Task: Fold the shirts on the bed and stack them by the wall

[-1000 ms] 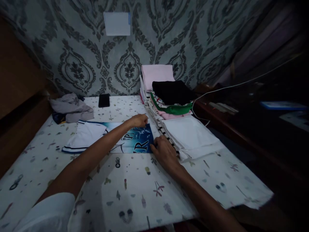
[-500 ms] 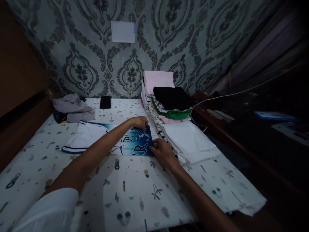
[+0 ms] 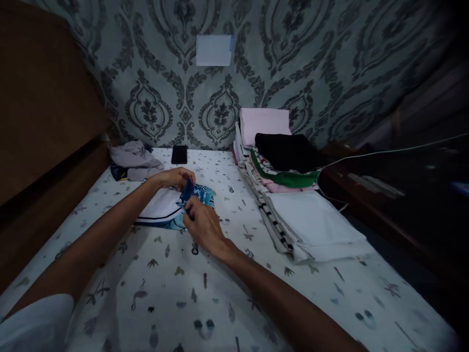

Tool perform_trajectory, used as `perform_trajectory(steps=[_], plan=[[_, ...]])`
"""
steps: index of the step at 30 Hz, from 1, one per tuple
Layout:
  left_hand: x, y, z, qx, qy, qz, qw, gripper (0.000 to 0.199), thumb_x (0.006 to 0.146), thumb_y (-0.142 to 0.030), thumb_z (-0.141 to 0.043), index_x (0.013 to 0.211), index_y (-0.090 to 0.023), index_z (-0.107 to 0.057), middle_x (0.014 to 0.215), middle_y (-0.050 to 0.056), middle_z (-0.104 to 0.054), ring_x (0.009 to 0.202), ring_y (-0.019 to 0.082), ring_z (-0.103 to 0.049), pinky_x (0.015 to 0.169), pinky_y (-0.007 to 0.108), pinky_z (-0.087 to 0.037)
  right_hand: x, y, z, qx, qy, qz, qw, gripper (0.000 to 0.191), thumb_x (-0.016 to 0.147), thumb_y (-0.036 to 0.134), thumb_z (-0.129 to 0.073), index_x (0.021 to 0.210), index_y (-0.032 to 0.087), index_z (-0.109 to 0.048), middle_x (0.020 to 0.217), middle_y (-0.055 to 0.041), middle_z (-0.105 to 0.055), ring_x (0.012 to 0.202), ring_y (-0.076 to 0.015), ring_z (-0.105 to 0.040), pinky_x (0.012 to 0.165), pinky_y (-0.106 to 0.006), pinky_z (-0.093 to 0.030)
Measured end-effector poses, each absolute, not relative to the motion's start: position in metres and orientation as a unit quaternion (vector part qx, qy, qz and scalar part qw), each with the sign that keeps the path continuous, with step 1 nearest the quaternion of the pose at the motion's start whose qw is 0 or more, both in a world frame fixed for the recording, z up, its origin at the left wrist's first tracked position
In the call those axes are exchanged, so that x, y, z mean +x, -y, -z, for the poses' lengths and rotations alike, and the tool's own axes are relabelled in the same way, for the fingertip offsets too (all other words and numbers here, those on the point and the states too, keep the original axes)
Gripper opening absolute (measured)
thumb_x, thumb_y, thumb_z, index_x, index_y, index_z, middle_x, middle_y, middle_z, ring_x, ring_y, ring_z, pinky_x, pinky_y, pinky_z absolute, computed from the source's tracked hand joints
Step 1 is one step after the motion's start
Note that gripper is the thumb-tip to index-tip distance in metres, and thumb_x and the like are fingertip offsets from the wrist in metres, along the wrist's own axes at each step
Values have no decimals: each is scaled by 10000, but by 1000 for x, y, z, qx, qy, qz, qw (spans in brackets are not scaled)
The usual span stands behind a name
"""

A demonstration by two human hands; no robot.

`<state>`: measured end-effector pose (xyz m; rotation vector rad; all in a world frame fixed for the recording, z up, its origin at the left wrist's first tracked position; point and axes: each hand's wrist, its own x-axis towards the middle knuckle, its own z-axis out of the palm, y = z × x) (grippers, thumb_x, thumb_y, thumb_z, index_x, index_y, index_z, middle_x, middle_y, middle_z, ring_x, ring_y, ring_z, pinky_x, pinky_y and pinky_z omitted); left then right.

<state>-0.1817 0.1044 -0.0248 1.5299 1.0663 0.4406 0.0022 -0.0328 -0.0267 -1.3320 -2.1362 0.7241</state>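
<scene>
A blue and white printed garment (image 3: 161,206) lies on the patterned sheet, its blue end folded back over the white part. At the far side of that folded edge, my left hand (image 3: 178,178) is closed with the dark blue cloth between its fingers. My right hand (image 3: 203,222) grips the same edge from the near side, thumb and fingers pinched together. Part of the garment is hidden behind my hands and left forearm. I cannot tell exactly what kind of garment it is.
Stacked folded clothes stand to the right: a pink one (image 3: 264,127), a black one (image 3: 287,150), a green one (image 3: 286,177) and white cloth (image 3: 318,217) in front. A crumpled grey garment (image 3: 135,159) and a black flat object (image 3: 179,154) lie at the back left. A cable (image 3: 388,152) hangs at right.
Both hands have carried the garment's blue end leftward and folded it over the white part. The view has turned a little left.
</scene>
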Motion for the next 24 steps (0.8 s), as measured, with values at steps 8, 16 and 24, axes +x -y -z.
perform_trajectory(steps=[8, 16, 24], plan=[[-190, -98, 33, 748, -541, -170, 346, 237, 632, -75, -503, 783, -145, -671, 771, 38, -676, 704, 165, -628, 674, 285, -538, -29, 33, 43, -467, 843, -228, 139, 262, 879, 165, -540, 1137, 204, -565, 929, -45, -702, 784, -209, -624, 664, -293, -383], [-168, -42, 41, 850, -478, -208, 72, 363, 977, -283, -398, 1277, -190, -580, 1319, 124, -589, 1227, 252, -535, 1075, 410, -399, 38, 31, 55, -534, 759, -236, 286, 261, 981, 314, -400, 1168, 215, -552, 974, -51, -666, 831, -199, -615, 720, -304, -441], [-173, -39, 65, 844, -531, -72, 31, 509, 1000, -487, -417, 1381, -160, -496, 1394, 172, -545, 1285, 321, -490, 1044, 478, -388, 38, 26, 53, -569, 797, -161, 125, 210, 917, 393, -551, 923, 187, -591, 954, -97, -641, 898, -240, -599, 762, -329, -422]])
